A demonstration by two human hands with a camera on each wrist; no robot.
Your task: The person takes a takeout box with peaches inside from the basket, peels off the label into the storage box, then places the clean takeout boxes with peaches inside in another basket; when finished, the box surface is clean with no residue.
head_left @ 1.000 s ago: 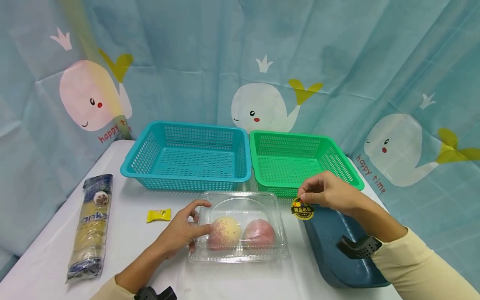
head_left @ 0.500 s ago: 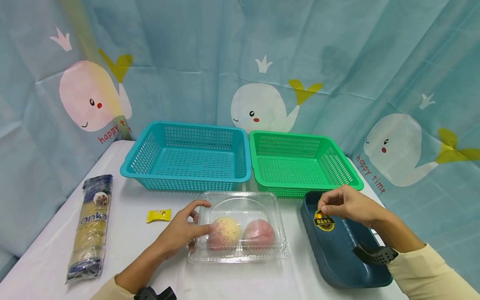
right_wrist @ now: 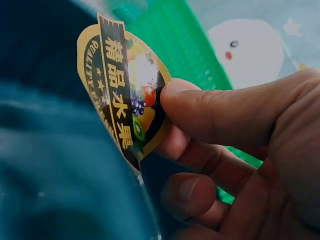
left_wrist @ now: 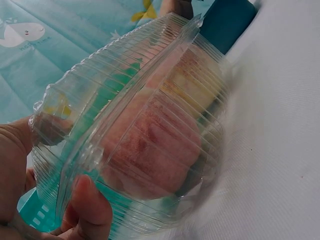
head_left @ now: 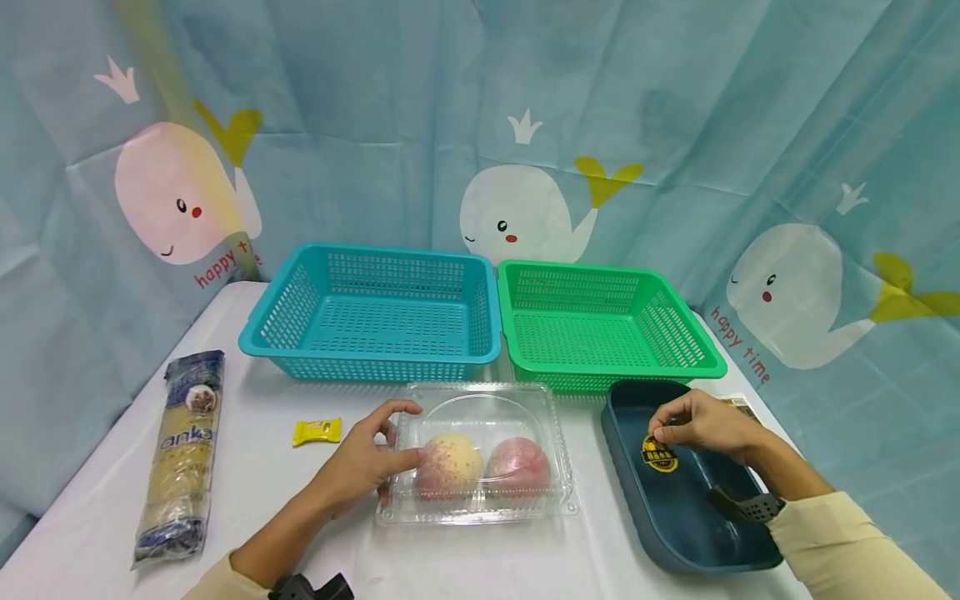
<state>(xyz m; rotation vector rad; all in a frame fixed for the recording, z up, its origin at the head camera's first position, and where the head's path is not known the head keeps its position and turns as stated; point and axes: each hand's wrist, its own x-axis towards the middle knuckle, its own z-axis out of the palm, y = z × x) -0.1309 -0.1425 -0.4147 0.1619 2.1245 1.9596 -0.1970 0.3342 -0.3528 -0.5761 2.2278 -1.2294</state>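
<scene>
A clear plastic clamshell box (head_left: 487,402) stands closed in the middle of the table. Inside lie two round fruits that look like peaches, a yellow and red one (head_left: 450,467) and a pink one (head_left: 519,468). My left hand (head_left: 356,467) grips the box's left side, thumb on the front and fingers along the edge. Between thumb and forefinger my right hand (head_left: 701,423) pinches a round black and gold fruit sticker (right_wrist: 112,90). That hand is over the dark blue basin (head_left: 686,529), with the sticker hanging below the fingertips.
A blue basket (head_left: 375,367) and a green basket (head_left: 615,372) stand side by side at the back. On the left are a long noodle-like packet (head_left: 180,458) and a small yellow wrapped sweet (head_left: 317,431). A printed card (head_left: 741,407) shows partly behind the right hand.
My right hand has carried the sticker to the right and downward, from the basin's left edge to over its inside. The left hand and the box have stayed put.
</scene>
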